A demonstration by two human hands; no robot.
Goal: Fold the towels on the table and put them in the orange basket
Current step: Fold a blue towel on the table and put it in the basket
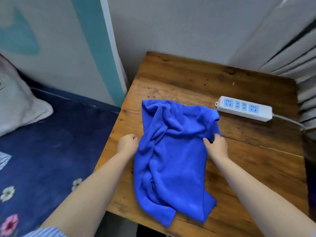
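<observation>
- Head view: a crumpled bright-blue microfibre towel (172, 156) lies bunched on the worn brown wooden counter (248, 161), its near corner hanging just over the front edge.
- The left hand (127, 143) sits at the towel's left edge, fingers (134, 138) curled in; it seems to pinch the hem, though the contact itself is hidden.
- The right hand (217, 146) grips the right edge, fingers pinching a fold of cloth.
- A white power strip with blue sockets (244, 108) lies just beyond the towel, apart from it; a dark-blue flowered bed (51, 142) lies left of the counter.
- Step in hand, as I judge it: spreading the towel flat before the first fold (no orange basket is in view).
- The next move calls for pulling both edges outward to clear the wrinkles, keeping off the strip.
</observation>
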